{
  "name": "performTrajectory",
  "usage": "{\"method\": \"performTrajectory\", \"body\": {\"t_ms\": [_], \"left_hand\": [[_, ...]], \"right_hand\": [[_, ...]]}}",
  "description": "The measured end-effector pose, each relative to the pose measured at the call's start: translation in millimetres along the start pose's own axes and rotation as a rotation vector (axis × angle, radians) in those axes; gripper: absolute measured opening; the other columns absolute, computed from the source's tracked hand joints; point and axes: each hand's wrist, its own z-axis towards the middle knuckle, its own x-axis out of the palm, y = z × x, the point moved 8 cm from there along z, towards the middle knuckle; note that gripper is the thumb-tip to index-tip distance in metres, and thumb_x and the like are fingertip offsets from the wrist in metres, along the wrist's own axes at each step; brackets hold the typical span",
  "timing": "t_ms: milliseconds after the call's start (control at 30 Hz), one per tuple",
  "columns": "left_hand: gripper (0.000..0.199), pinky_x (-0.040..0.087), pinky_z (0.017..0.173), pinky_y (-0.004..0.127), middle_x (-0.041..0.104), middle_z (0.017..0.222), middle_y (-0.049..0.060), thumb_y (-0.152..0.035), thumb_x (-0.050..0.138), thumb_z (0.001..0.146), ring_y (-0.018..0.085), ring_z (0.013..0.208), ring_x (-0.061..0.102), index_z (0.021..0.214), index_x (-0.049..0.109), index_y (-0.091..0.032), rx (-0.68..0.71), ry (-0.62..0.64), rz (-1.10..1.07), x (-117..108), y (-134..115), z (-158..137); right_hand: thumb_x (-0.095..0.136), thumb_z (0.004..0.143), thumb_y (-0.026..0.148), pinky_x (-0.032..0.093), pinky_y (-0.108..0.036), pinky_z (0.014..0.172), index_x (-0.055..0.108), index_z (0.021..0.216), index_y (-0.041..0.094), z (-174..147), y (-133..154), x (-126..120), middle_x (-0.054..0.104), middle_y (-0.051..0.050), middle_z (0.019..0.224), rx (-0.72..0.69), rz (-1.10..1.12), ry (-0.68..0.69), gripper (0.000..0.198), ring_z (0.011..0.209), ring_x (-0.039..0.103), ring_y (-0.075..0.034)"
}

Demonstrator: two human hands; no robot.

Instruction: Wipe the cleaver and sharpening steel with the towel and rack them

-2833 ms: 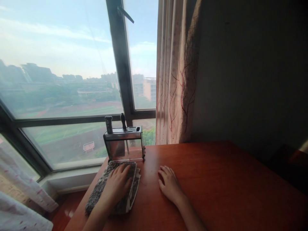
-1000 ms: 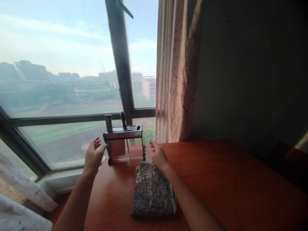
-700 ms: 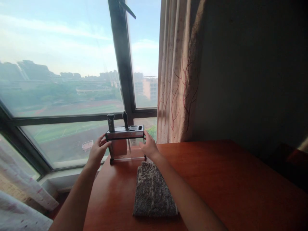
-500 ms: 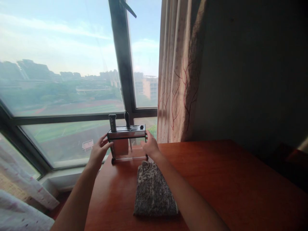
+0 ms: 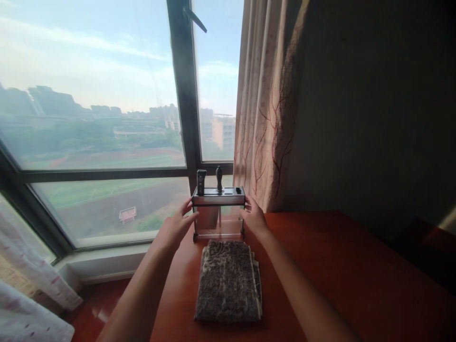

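Observation:
A clear-sided knife block [image 5: 218, 201] with a dark frame stands upright near the table's far edge, held by its two ends. My left hand [image 5: 177, 224] grips its left end, the thumb in front and the fingers at the side. On the opposite end, my right hand [image 5: 255, 219] is closed in the same way. A cleaver [image 5: 201, 182] sits in the left slot, its wide blade visible through the clear front. Beside it rises a rounded black handle [image 5: 219, 178] with a thin rod below. Between my forearms lies a folded grey-brown towel [image 5: 228, 285].
The reddish-brown wooden table [image 5: 320, 266] extends to the right. Behind the block are a window [image 5: 107, 173] and a long patterned curtain [image 5: 265, 104]. A white patterned cloth [image 5: 28, 313] hangs at the lower left.
Both hands have moved the knife block to the right, so it now stands behind the towel. More of the towel shows as my right forearm has shifted right.

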Motion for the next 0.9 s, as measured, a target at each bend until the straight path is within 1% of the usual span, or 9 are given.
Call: {"method": "performTrajectory", "body": {"t_ms": [100, 167, 367, 533, 667, 733, 767, 833, 900], "left_hand": [[0.071, 0.044, 0.098, 0.042, 0.058, 0.134, 0.017, -0.03, 0.065, 0.073, 0.031, 0.125, 0.051, 0.14, 0.045, -0.018, -0.027, 0.062, -0.035, 22, -7, -4], [0.069, 0.043, 0.099, 0.042, 0.054, 0.137, 0.018, -0.029, 0.062, 0.075, 0.031, 0.128, 0.048, 0.14, 0.043, -0.017, -0.016, 0.058, -0.024, 31, -12, -7], [0.069, 0.045, 0.097, 0.041, 0.051, 0.14, 0.014, -0.031, 0.06, 0.078, 0.031, 0.132, 0.044, 0.143, 0.038, -0.022, 0.003, 0.046, 0.043, 41, -12, -10], [0.057, 0.043, 0.099, 0.04, 0.052, 0.14, 0.014, -0.037, 0.052, 0.082, 0.029, 0.129, 0.047, 0.136, 0.044, -0.018, -0.032, 0.021, 0.204, 37, 7, -14], [0.059, 0.039, 0.101, 0.045, 0.053, 0.137, 0.02, -0.044, 0.051, 0.081, 0.033, 0.128, 0.047, 0.131, 0.048, -0.012, -0.088, -0.003, 0.363, 30, 33, -36], [0.059, 0.042, 0.097, 0.045, 0.058, 0.131, 0.02, -0.048, 0.052, 0.079, 0.035, 0.123, 0.052, 0.125, 0.054, -0.012, -0.106, 0.052, 0.446, 30, 46, -51], [0.056, 0.043, 0.095, 0.044, 0.06, 0.127, 0.02, -0.048, 0.052, 0.078, 0.035, 0.12, 0.054, 0.12, 0.057, -0.012, -0.112, 0.093, 0.491, 31, 52, -59], [0.052, 0.046, 0.089, 0.041, 0.063, 0.122, 0.02, -0.046, 0.05, 0.08, 0.033, 0.112, 0.06, 0.118, 0.058, -0.012, -0.131, 0.155, 0.557, 33, 64, -74], [0.047, 0.048, 0.079, 0.036, 0.068, 0.109, 0.016, -0.045, 0.042, 0.085, 0.029, 0.099, 0.065, 0.116, 0.057, -0.013, -0.164, 0.229, 0.661, 37, 75, -87]], "right_hand": [[0.054, 0.072, 0.016, 0.051, -0.035, 0.09, 0.054, 0.126, 0.021, 1, -8, -17, 0.065, -0.008, 0.12, 0.016, 0.022, -0.026, 0.054, 0.102, 0.064, -0.021], [0.053, 0.071, 0.015, 0.051, -0.035, 0.091, 0.053, 0.128, 0.022, 2, -11, -24, 0.065, -0.008, 0.121, 0.019, 0.04, -0.033, 0.057, 0.103, 0.064, -0.021], [0.054, 0.07, 0.016, 0.048, -0.037, 0.096, 0.054, 0.127, 0.022, 2, -16, -29, 0.063, -0.008, 0.125, 0.021, 0.082, -0.027, 0.057, 0.109, 0.061, -0.021], [0.054, 0.071, 0.019, 0.05, -0.036, 0.092, 0.054, 0.127, 0.02, -5, -26, -33, 0.061, -0.011, 0.127, 0.059, 0.104, -0.028, 0.056, 0.106, 0.063, -0.021], [0.053, 0.073, 0.022, 0.05, -0.038, 0.091, 0.056, 0.122, 0.017, -29, -53, -42, 0.065, -0.013, 0.12, 0.146, 0.071, -0.05, 0.05, 0.103, 0.065, -0.023], [0.054, 0.071, 0.022, 0.051, -0.038, 0.09, 0.06, 0.114, 0.016, -48, -71, -44, 0.068, -0.013, 0.115, 0.192, 0.039, -0.043, 0.044, 0.106, 0.065, -0.024], [0.054, 0.07, 0.022, 0.053, -0.038, 0.085, 0.062, 0.109, 0.016, -59, -80, -44, 0.071, -0.012, 0.108, 0.217, 0.024, -0.027, 0.041, 0.101, 0.067, -0.025], [0.051, 0.071, 0.023, 0.057, -0.035, 0.067, 0.065, 0.1, 0.015, -81, -95, -43, 0.075, -0.011, 0.092, 0.258, -0.003, 0.023, 0.033, 0.079, 0.072, -0.024], [0.047, 0.075, 0.025, 0.055, -0.034, 0.054, 0.066, 0.097, 0.015, -101, -104, -42, 0.075, -0.008, 0.081, 0.28, -0.044, 0.056, 0.031, 0.062, 0.071, -0.023]]}}
